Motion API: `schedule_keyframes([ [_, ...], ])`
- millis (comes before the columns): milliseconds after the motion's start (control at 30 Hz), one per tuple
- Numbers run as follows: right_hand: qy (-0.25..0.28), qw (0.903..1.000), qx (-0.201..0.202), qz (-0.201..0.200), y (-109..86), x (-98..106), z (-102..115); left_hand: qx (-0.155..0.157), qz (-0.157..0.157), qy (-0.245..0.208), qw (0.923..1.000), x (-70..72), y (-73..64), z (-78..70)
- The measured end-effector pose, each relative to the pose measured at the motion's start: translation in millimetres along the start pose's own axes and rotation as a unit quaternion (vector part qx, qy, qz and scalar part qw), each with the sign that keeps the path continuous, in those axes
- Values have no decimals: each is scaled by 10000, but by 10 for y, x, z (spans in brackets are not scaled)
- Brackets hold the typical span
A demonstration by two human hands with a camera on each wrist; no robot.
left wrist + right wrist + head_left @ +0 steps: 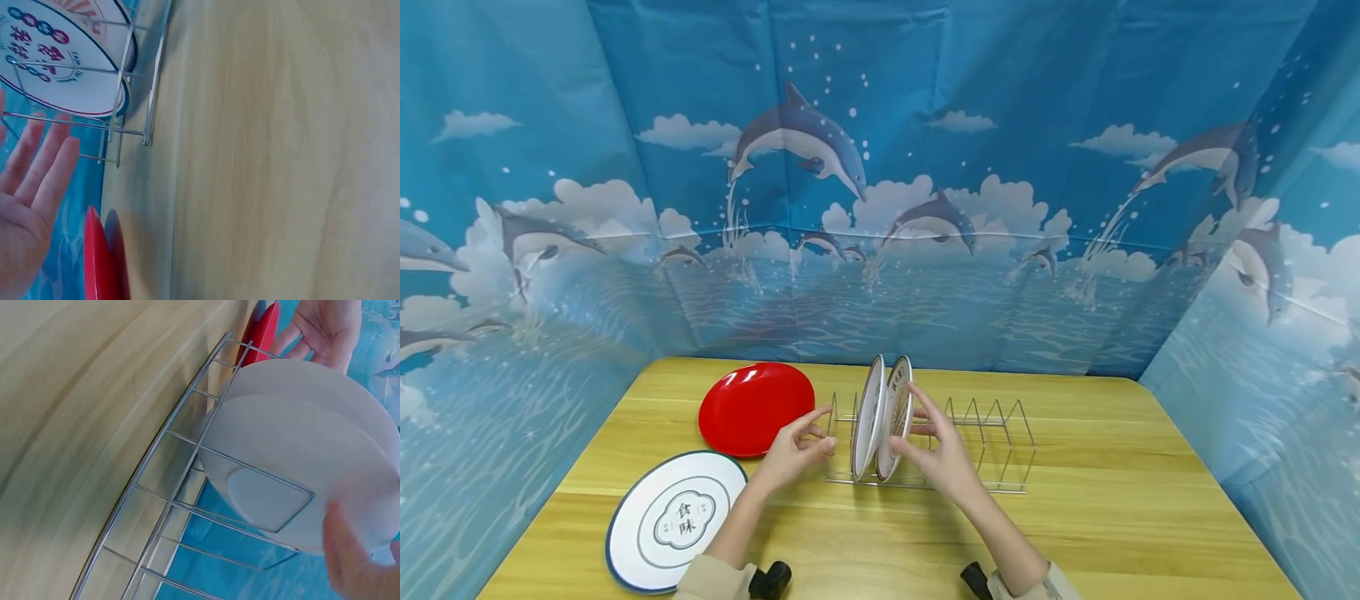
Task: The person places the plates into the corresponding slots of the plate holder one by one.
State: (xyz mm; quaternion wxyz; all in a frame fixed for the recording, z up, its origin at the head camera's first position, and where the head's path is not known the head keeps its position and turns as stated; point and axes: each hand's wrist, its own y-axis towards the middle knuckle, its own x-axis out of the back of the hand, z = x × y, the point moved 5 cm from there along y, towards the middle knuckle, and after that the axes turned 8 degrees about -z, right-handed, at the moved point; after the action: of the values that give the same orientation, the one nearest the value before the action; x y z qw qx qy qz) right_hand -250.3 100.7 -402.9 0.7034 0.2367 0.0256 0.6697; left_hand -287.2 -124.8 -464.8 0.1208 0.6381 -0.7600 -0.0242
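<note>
Two white patterned plates stand on edge in a wire rack [992,486], the left plate [868,421] close beside the right plate [897,400]. Their printed faces show in the left wrist view, their plain backs in the right wrist view. My right hand [946,457] is at the right plate, fingers spread, thumb and forefinger reaching its edge; firm contact is hard to tell. At the rack's left end hangs my left hand [790,454], fingers extended, holding nothing. In the left wrist view its palm [22,219] is beside the wires.
A red oval plate [752,408] lies on the wooden table [1150,500] left of the rack. Nearer is a white plate [647,500] with a dark rim and black characters. A blue dolphin-print curtain [1000,208] surrounds the table's back and sides.
</note>
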Motion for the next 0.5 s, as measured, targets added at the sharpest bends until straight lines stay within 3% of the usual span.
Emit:
schedule_keyframes([
  [100,125,9979,324,-550,-94,64,193,-359,-305,308,9984,60,-106,-178],
  [200,80,9835,1321,-1230,-225,87,403,-404,-637,429,9962,213,-239,-341],
  [267,62,9677,2095,-1402,-316,32,422,-406,-847,408,9947,377,-304,-313],
  [333,260,9584,2579,-1193,-398,-72,383,-303,-1057,448,9929,564,-369,-254],
  [367,389,9603,2590,-964,-431,-140,349,-255,-1183,497,9914,660,-409,-223],
  [433,653,9653,2497,-407,-500,-293,297,-126,-1380,636,9883,856,-498,-151],
  [500,897,9744,2053,191,-574,-452,254,-82,-1543,870,9842,1036,-617,-147],
])
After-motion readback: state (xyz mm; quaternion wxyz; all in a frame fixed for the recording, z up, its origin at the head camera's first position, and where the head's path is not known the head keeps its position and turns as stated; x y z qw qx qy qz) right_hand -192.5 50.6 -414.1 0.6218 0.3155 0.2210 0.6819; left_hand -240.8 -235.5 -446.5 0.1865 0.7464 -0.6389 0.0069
